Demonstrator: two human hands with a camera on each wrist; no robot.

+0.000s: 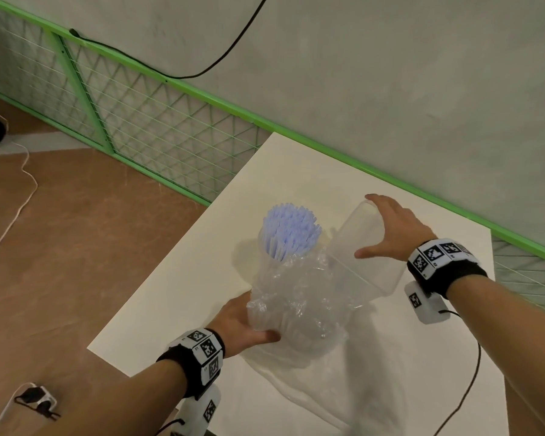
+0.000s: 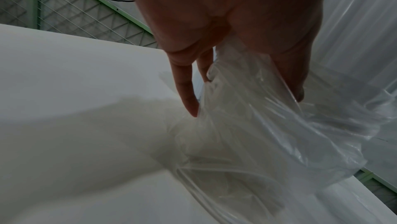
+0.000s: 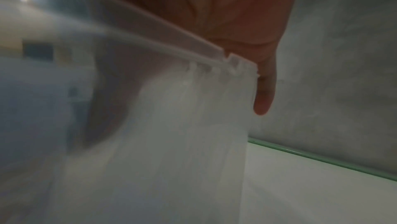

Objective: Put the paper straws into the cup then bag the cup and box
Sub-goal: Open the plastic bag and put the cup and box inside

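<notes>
A clear cup full of pale blue paper straws (image 1: 291,229) stands on the white table (image 1: 177,297), its lower part inside a crumpled clear plastic bag (image 1: 299,306). My left hand (image 1: 243,325) grips the bag's near edge (image 2: 257,109), thumb on the front of the film. My right hand (image 1: 387,229) holds a translucent plastic box (image 1: 364,250) by its sides, tilted, with its lower end at the bag's mouth. In the right wrist view the box (image 3: 171,109) is blurred and fills the picture, with a fingertip (image 3: 264,102) past its corner.
The table's left edge drops to a brown floor (image 1: 76,247) with a white cable and a power plug (image 1: 35,401). A green mesh fence (image 1: 158,121) and a grey wall stand behind. A black cable (image 1: 466,391) trails over the table's right part.
</notes>
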